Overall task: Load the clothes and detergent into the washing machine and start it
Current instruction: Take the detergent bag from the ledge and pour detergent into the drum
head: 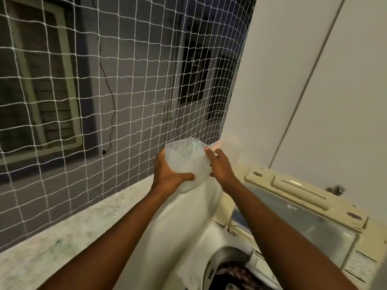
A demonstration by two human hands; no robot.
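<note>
dim, soft blur; wide-angle edge distortion

both arms stretched forward and up. left hand [170,172] cupped, fingers wrapped. right hand [219,164] raised beside it, fingers pinched.

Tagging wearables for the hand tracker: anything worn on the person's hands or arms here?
Nothing visible. The left hand and right hand are bare: no gloves, rings or watch. Both forearms are bare up to the frame edge; no sleeves show.
</note>
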